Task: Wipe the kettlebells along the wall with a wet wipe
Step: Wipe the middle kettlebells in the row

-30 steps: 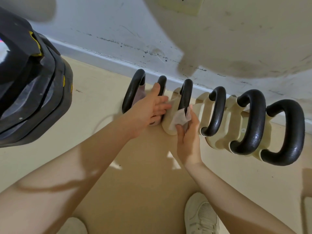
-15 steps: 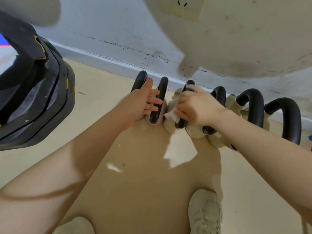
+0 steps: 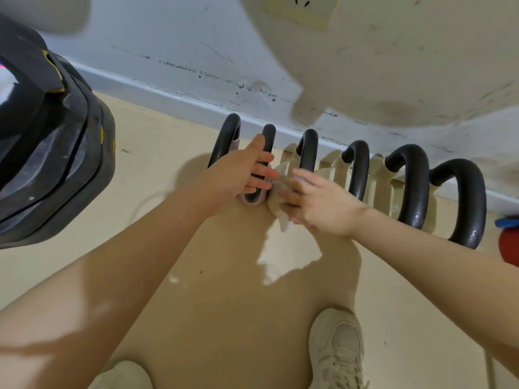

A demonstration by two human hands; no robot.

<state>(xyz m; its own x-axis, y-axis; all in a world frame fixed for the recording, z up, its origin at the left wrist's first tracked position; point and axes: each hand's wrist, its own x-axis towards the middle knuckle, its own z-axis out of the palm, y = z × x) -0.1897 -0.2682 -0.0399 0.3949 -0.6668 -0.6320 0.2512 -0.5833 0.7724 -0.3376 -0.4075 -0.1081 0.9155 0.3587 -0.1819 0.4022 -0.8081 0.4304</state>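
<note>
Currently the wiping step is in hand at the third kettlebell (image 3: 307,153) of six ranged on the floor (image 3: 157,153) along its wall edge: the right hand (image 3: 317,204) grasps the wet wipe (image 3: 280,192) and presses it to that bell's cream body. The left hand (image 3: 238,175), fingers extended and gripping nothing, rests against the second, pink kettlebell (image 3: 266,147) beside it. In my judgement, the next move calls for finishing this bell, handle included, then shifting right to the fourth kettlebell (image 3: 358,169).
</note>
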